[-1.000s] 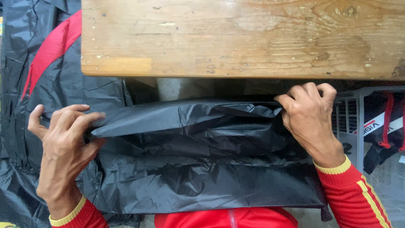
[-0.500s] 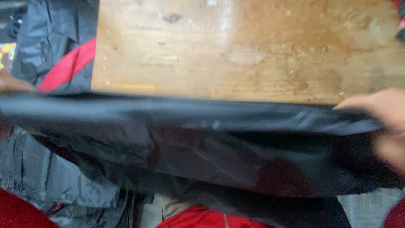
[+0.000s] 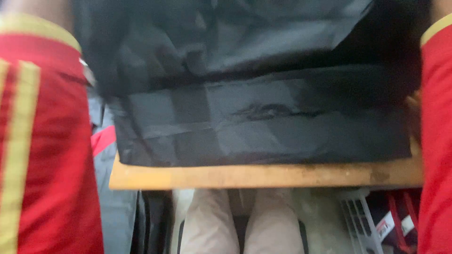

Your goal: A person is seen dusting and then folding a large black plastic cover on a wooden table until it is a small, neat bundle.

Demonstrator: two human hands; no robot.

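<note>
Fingers out of view so grip unknowable, red sleeves (image 3: 47, 155) flanking black plastic sheet (image 3: 263, 122) over wooden table (image 3: 263, 176)

Wooden table (image 3: 263, 176), perhaps white crate (image 3: 360, 221) beneath

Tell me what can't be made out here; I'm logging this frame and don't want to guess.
- Both hands: head view, cut off by the top edge; only the red sleeves show, so grip is unknown.
- Black fabric: motion blur hides what kind of item it is; its top is cut off.
- Wooden table: mostly covered by the fabric.
- Things under the table: blurred, cut off by the bottom edge.
</note>
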